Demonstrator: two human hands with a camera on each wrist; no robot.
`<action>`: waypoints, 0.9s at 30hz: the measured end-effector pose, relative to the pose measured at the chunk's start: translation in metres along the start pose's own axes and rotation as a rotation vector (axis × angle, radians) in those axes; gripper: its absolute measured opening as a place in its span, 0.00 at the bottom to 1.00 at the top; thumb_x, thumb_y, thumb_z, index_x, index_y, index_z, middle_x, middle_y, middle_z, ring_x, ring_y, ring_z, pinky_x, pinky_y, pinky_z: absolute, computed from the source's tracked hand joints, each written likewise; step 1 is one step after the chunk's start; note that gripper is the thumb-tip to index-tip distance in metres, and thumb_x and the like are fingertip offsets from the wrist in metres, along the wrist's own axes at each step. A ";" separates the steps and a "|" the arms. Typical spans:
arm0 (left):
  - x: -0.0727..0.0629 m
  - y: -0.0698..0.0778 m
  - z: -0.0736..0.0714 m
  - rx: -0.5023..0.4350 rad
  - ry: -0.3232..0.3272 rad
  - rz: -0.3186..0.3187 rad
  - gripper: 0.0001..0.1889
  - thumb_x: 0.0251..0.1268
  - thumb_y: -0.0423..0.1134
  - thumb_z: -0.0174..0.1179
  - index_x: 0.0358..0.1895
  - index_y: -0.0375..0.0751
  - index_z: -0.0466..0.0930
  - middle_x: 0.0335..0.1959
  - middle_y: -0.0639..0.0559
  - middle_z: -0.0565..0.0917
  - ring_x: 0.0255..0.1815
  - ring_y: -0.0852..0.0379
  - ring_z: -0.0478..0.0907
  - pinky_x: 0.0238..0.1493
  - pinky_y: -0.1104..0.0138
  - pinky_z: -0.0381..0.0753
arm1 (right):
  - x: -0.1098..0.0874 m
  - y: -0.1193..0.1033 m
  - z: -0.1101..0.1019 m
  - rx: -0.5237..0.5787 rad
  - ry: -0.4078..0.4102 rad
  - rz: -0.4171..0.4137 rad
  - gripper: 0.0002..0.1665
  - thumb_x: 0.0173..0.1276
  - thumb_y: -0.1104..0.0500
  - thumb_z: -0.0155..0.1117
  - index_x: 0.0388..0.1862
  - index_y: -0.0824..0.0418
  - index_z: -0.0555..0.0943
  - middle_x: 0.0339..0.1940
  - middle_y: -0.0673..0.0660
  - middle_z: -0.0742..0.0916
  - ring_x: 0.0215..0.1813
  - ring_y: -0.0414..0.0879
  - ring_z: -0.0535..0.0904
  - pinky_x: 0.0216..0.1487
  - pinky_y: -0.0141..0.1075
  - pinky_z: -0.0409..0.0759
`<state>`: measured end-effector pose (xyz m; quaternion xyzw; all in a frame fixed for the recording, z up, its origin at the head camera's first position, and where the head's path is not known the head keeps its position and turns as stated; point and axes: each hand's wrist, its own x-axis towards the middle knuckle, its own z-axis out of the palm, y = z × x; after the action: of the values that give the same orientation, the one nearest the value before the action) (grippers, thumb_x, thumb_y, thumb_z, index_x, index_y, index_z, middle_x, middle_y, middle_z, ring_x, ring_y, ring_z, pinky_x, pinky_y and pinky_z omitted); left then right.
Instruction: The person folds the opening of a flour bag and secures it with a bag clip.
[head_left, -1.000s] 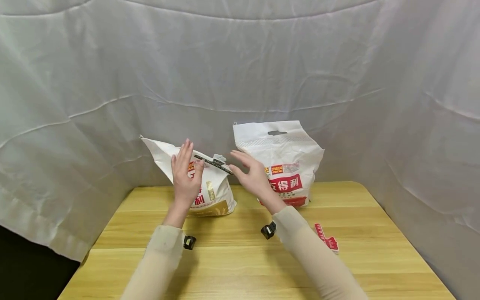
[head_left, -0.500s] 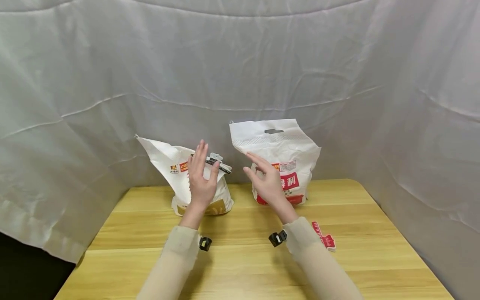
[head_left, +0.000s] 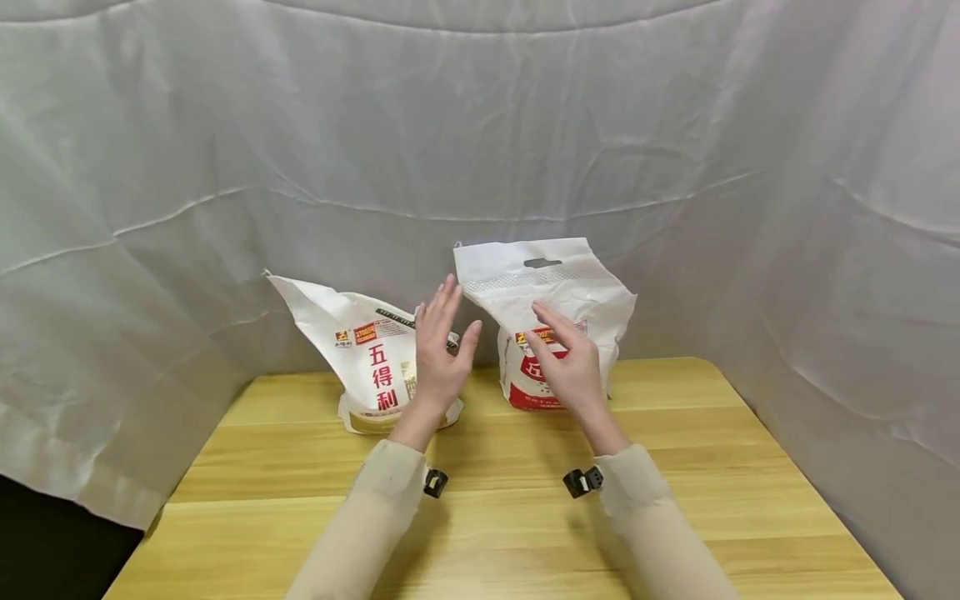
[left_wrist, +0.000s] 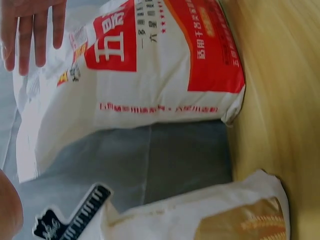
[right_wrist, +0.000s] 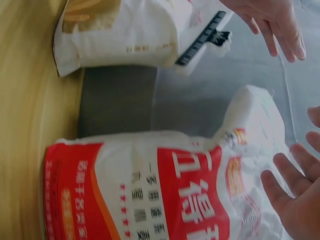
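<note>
Both hands are raised over the table in front of two flour bags, holding nothing. My left hand point(head_left: 442, 342), fingers straight and thumb apart, overlaps the right side of the left flour bag point(head_left: 322, 321). That white-and-gold bag has its top folded over at a slant, with a black bag clip point(right_wrist: 202, 39) across the fold. My right hand point(head_left: 573, 367) has its fingers spread and slightly bent, overlapping the right flour bag point(right_wrist: 127, 185). This bag, white with red panels, stands with its top edge up and a handle slot showing; no clip shows on it.
A wooden table point(head_left: 495, 533) carries both bags near its back edge, with a gap between them. Grey cloth point(head_left: 480, 125) hangs behind and at the sides. Small black wrist cameras point(head_left: 583, 482) sit at the cuffs.
Both hands have moved right, the left one off the clipped bag's middle and the right one across the other bag's front. The red clip on the table is now out of sight where the right sleeve passes.
</note>
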<state>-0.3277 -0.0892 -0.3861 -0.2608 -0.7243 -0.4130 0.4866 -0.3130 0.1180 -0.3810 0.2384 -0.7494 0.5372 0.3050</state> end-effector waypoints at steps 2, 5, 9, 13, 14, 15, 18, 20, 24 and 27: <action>0.003 0.002 0.005 0.002 -0.015 0.010 0.31 0.72 0.39 0.62 0.75 0.34 0.69 0.80 0.42 0.66 0.78 0.36 0.63 0.81 0.39 0.47 | 0.001 0.002 -0.005 -0.003 0.022 -0.001 0.26 0.73 0.62 0.70 0.69 0.60 0.81 0.70 0.56 0.82 0.69 0.52 0.80 0.64 0.50 0.82; 0.008 0.004 0.012 0.001 -0.024 0.034 0.30 0.72 0.40 0.62 0.74 0.34 0.70 0.79 0.42 0.67 0.79 0.39 0.64 0.78 0.35 0.51 | 0.004 0.005 -0.012 0.006 0.057 -0.011 0.26 0.72 0.66 0.70 0.68 0.62 0.80 0.70 0.60 0.82 0.68 0.55 0.81 0.62 0.51 0.83; 0.018 0.008 0.021 -0.008 -0.029 0.067 0.29 0.72 0.39 0.62 0.74 0.34 0.71 0.78 0.41 0.68 0.78 0.37 0.65 0.77 0.33 0.53 | 0.009 0.003 -0.021 0.016 0.100 -0.024 0.25 0.71 0.71 0.67 0.67 0.69 0.79 0.69 0.66 0.81 0.67 0.62 0.80 0.63 0.56 0.81; 0.029 0.012 0.027 -0.008 -0.048 0.083 0.29 0.73 0.40 0.62 0.74 0.35 0.70 0.78 0.41 0.68 0.77 0.36 0.66 0.78 0.34 0.52 | 0.012 -0.014 -0.034 0.002 0.139 -0.020 0.25 0.71 0.74 0.66 0.66 0.74 0.78 0.68 0.71 0.80 0.67 0.66 0.79 0.64 0.61 0.78; 0.032 0.014 0.028 -0.004 -0.056 0.087 0.29 0.74 0.40 0.61 0.75 0.36 0.70 0.78 0.41 0.68 0.77 0.36 0.65 0.78 0.34 0.52 | 0.012 -0.018 -0.037 -0.011 0.150 -0.019 0.24 0.70 0.74 0.65 0.65 0.75 0.78 0.68 0.71 0.80 0.67 0.66 0.79 0.64 0.62 0.78; 0.035 0.015 0.029 -0.001 -0.065 0.088 0.29 0.74 0.41 0.61 0.75 0.36 0.70 0.79 0.42 0.68 0.78 0.37 0.65 0.78 0.35 0.52 | 0.013 -0.022 -0.040 -0.020 0.160 -0.020 0.24 0.70 0.75 0.66 0.65 0.75 0.78 0.67 0.71 0.81 0.66 0.66 0.79 0.64 0.62 0.78; 0.044 0.017 0.034 0.000 -0.094 0.097 0.29 0.75 0.41 0.61 0.75 0.37 0.70 0.79 0.42 0.68 0.78 0.39 0.65 0.78 0.36 0.53 | 0.016 -0.027 -0.049 -0.065 0.197 -0.032 0.23 0.69 0.75 0.66 0.63 0.75 0.79 0.65 0.71 0.82 0.65 0.65 0.81 0.62 0.61 0.79; 0.050 0.019 0.037 -0.001 -0.111 0.108 0.28 0.75 0.40 0.61 0.75 0.37 0.71 0.79 0.42 0.68 0.78 0.39 0.65 0.78 0.36 0.54 | 0.018 -0.026 -0.054 -0.091 0.215 -0.042 0.23 0.69 0.75 0.67 0.63 0.75 0.80 0.65 0.70 0.83 0.64 0.64 0.81 0.63 0.50 0.81; 0.062 0.021 0.044 0.002 -0.142 0.137 0.28 0.75 0.40 0.61 0.74 0.37 0.71 0.78 0.42 0.69 0.78 0.40 0.65 0.77 0.38 0.58 | 0.023 -0.018 -0.063 -0.116 0.243 -0.068 0.23 0.68 0.76 0.67 0.62 0.76 0.80 0.65 0.71 0.83 0.65 0.65 0.80 0.62 0.24 0.76; 0.068 0.022 0.049 0.003 -0.159 0.157 0.27 0.75 0.39 0.61 0.74 0.37 0.71 0.78 0.43 0.69 0.78 0.42 0.66 0.77 0.41 0.61 | 0.027 -0.003 -0.071 -0.133 0.267 -0.069 0.22 0.68 0.75 0.67 0.61 0.74 0.81 0.65 0.68 0.84 0.68 0.62 0.79 0.61 0.18 0.72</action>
<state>-0.3612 -0.0372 -0.3250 -0.3479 -0.7385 -0.3505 0.4590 -0.3157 0.1834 -0.3428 0.1696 -0.7274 0.5023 0.4356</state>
